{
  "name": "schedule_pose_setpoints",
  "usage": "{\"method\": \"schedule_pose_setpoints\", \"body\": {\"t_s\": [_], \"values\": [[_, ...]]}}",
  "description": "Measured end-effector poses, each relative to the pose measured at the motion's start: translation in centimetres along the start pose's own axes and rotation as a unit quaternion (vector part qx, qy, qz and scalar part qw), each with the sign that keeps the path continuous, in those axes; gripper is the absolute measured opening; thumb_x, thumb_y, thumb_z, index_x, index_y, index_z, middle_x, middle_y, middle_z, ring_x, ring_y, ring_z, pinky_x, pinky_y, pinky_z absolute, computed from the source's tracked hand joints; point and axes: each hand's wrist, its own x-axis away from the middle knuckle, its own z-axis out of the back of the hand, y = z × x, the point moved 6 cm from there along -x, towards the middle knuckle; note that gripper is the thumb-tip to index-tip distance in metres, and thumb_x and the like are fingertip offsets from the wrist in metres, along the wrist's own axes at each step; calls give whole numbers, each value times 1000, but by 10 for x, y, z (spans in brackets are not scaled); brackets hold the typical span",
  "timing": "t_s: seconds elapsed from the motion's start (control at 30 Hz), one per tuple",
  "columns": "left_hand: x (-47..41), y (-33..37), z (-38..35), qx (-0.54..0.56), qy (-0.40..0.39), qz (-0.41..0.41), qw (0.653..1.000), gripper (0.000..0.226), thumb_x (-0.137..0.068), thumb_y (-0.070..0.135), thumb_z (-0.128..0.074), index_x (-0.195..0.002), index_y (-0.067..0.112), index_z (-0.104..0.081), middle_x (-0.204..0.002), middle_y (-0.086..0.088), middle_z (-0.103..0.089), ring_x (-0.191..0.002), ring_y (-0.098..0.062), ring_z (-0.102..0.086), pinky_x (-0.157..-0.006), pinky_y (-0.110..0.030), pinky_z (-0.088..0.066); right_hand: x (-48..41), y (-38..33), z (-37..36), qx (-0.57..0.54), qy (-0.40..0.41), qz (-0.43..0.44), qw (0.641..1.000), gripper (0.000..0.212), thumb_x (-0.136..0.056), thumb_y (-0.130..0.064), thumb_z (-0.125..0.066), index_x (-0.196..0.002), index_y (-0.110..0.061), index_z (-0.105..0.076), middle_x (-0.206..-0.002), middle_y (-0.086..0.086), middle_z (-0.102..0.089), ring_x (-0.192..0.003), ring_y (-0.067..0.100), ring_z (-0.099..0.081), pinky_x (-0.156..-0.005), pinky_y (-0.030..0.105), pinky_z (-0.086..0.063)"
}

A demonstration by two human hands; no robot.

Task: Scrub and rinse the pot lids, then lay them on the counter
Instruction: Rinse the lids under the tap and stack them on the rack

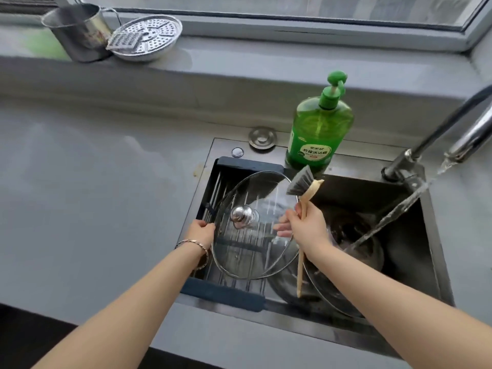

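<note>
Here, the left grip (203, 230) pinches the round glass pot lid (253, 249) at its 9 o'clock rim — tilted over the dark steel sink (411, 255). The right grip (306, 227), at 3 o'clock, curls round a long wooden brush (306, 198), bristles up.

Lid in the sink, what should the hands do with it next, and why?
Probably bring the brush down onto the lid and scrub. The left hand holds the lid by its rim over the sink, the right hand holds the brush with bristles up off the glass, and the water runs past to the right.
</note>
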Motion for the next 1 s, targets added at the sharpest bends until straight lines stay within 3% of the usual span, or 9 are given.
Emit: {"method": "schedule_pose_setpoints", "body": {"t_s": [0.17, 0.3, 0.4, 0.5, 0.67, 0.77, 0.83, 0.9, 1.0], "values": [[0, 1, 2, -23, -11, -35, 999, 41, -96, 15, -44, -136, 6, -39, -102, -6, -49, -64, -7, -42, -53, -21, -33, -4, 29, -7, 7, 18, -10, 1000, 15, -97, -9, -44, -82, -9, -46, -80, 12, -61, -66, 19, -65, -60, 25, -58], [4, 6, -8, -63, -24, -71, 995, 43, -95, 16, -45, -137, 9, -37, -83, 5, -46, -65, -7, -43, -55, -20, -35, -7, 45, 7, 110, 7, -19, 994, 18, -97, -9, -43, -85, -20, -52, -89, 5, -61, -76, 17, -63, -75, 34, -55], [11, 14, -21, -112, -36, -100, 988, 45, -93, 19, -48, -137, 11, -37, -106, -4, -53, -67, -7, -45, -68, -26, -40, -7, 46, 15, 253, -26, 6, 967, 16, -95, -12, -43, -85, -18, -55, -93, 6, -63, -85, 24, -62, -78, 39, -49], [25, 24, -35, -136, -39, -130, 981, 44, -93, 19, -49, -136, 12, -39, -123, -12, -53, -65, -8, -47, -56, -21, -37, -5, 42, 19, 386, -69, 37, 919, 14, -92, -8, -44, -82, -9, -53, -93, 14, -63, -84, 29, -55, -72, 34, -42], [57, 39, -60, -138, -30, -175, 974, 27, -91, 14, -49, -118, 12, -51, -87, 3, -53, -67, -11, -50, -57, -24, -41, 9, 31, 37, 369, -83, 41, 925, 30, -92, -7, -41, -65, -20, -37, -75, 4, -51, -79, 24, -47, -67, 28, -32], [78, 49, -85, -115, -54, -183, 975, 10, -90, 11, -48, -96, 14, -56, -79, 1, -57, -65, -13, -53, -62, -28, -46, 21, 27, 64, 309, -78, 36, 947, 19, -87, -4, -42, -75, -14, -52, -81, 5, -59, -85, 29, -56, -76, 40, -46], [91, 52, -117, -86, -118, -165, 975, 12, -89, 9, -48, -84, 15, -57, -70, -1, -61, -59, -13, -56, -61, -28, -50, 32, 28, 92, 291, -86, 18, 953, 19, -83, 0, -41, -87, -9, -58, -89, 8, -64, -86, 30, -63, -76, 45, -53], [103, 50, -157, -50, -194, -111, 973, 18, -91, 7, -46, -77, 14, -54, -64, -2, -59, -47, -8, -55, -47, -21, -45, 43, 35, 123, 308, -103, -9, 946, 24, -84, 0, -39, -86, -16, -58, -86, 5, -65, -79, 26, -65, -66, 37, -53], [111, 34, -221, 82, -257, 61, 961, 28, -94, -4, -33, -74, 11, -43, -56, -5, -43, -38, -10, -41, -34, -16, -31, 52, 51, 172, 364, -101, -42, 925, 25, -87, -5, -41, -80, -22, -57, -80, 0, -64, -74, 20, -63, -66, 35, -53]]}}
